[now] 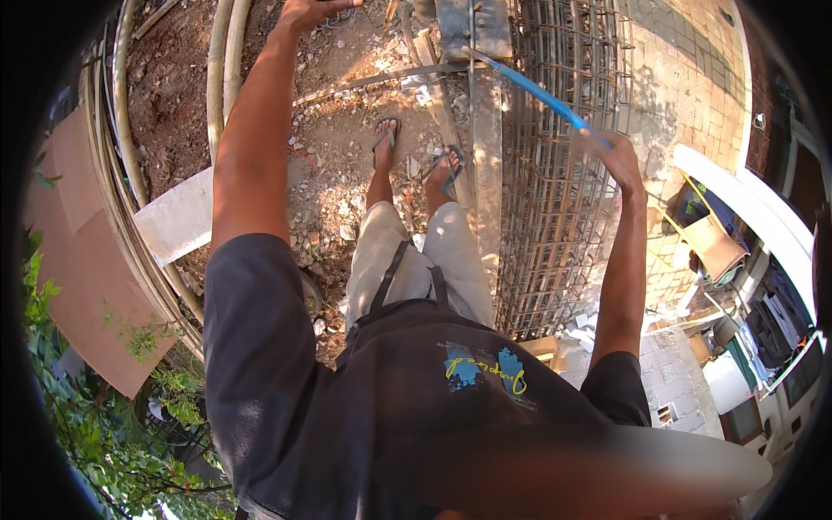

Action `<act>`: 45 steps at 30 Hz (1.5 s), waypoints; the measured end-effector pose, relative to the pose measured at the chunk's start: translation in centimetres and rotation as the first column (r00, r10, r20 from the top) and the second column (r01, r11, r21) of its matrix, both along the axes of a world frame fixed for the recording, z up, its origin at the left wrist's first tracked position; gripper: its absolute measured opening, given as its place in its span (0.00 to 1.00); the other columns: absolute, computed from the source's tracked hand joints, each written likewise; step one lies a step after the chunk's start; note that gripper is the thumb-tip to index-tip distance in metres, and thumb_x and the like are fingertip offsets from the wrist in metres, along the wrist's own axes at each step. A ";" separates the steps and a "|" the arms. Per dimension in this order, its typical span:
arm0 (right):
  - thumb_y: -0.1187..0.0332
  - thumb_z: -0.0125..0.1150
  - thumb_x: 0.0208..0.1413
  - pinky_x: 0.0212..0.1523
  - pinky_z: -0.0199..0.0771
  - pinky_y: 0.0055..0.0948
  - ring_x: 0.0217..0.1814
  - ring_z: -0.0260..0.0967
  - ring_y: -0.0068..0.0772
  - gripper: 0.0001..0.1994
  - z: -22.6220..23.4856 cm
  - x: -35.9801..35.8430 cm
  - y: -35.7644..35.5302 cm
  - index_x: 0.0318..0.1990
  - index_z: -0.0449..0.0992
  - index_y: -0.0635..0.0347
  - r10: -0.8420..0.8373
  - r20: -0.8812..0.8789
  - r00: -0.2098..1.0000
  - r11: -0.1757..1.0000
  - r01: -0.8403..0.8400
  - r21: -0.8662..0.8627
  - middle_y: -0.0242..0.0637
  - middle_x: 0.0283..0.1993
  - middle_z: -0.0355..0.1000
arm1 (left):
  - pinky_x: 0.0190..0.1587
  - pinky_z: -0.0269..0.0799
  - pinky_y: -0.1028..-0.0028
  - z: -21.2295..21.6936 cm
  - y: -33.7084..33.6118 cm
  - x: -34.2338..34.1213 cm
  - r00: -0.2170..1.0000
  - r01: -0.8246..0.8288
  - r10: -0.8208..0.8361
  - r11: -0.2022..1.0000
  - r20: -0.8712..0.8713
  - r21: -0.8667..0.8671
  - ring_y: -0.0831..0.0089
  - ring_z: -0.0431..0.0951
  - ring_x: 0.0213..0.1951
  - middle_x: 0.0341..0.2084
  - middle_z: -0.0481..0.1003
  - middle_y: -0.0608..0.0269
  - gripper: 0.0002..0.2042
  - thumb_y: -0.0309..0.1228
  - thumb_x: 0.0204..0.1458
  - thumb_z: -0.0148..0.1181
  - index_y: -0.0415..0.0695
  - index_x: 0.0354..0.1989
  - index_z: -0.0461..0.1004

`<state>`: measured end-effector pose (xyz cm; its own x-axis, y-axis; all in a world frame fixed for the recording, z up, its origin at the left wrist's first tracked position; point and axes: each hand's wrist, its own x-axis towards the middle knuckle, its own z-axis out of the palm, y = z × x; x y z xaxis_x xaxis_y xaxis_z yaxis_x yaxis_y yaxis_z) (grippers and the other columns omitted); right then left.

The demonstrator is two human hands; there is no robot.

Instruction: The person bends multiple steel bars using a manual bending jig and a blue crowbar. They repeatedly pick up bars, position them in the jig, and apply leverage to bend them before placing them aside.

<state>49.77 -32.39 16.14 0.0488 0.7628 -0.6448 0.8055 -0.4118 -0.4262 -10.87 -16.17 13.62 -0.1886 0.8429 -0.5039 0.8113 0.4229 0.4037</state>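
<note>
My right hand (617,159) is closed around the lower end of a long blue bar (542,94). The bar slants up to the left, and its narrow far end reaches a thin steel rod (471,82) beside a dark metal plate (485,35). Whether the tip grips the rod or only touches it, I cannot tell. At the top edge, my left hand (310,12) is partly cut off, with its visible fingers stretched to the right over the dirt. Nothing shows in it. A wooden board (488,165) runs below the plate.
Tied steel reinforcement cages (555,191) lie right of the board. Bamboo poles (224,61) and a brown sheet (95,260) are at left. Loose wood strips (373,82) and rubble surround my sandalled feet. A bag (715,247) hangs on the right, near paving (685,78).
</note>
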 end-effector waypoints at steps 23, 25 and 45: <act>0.26 0.69 0.47 0.28 0.64 0.36 0.24 0.65 0.27 0.37 -4.2 -0.2 -3.2 0.27 0.83 0.59 -0.104 0.035 0.994 0.987 0.099 0.130 0.30 0.19 0.66 | 0.62 0.74 0.51 -1.5 -6.5 4.0 0.961 0.058 0.114 0.808 -0.252 0.587 0.53 0.80 0.55 0.54 0.79 0.41 0.41 0.59 0.42 0.78 0.36 0.57 0.79; 0.26 0.69 0.47 0.28 0.64 0.37 0.24 0.65 0.28 0.37 -3.7 -0.7 -3.1 0.24 0.81 0.58 -0.077 0.082 0.994 0.987 0.065 0.144 0.31 0.18 0.66 | 0.62 0.75 0.48 -0.7 -12.8 9.9 0.982 -0.191 0.171 0.852 0.086 0.488 0.48 0.78 0.58 0.59 0.75 0.39 0.40 0.65 0.52 0.69 0.42 0.61 0.75; 0.25 0.61 0.54 0.33 0.71 0.45 0.24 0.71 0.46 0.41 -3.5 -26.2 -18.5 0.30 0.84 0.64 -0.657 0.221 0.721 0.752 0.606 0.259 0.43 0.20 0.72 | 0.29 0.73 0.60 -4.6 -21.3 7.2 0.807 0.375 -0.156 0.880 0.569 -0.291 0.65 0.75 0.21 0.16 0.71 0.59 0.37 0.64 0.70 0.40 0.40 0.29 0.77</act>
<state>23.55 -50.84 12.69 0.7140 0.5761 -0.3979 0.4748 -0.8161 -0.3296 -3.64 -37.46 8.98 0.3934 0.5454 -0.7401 0.6299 0.4265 0.6491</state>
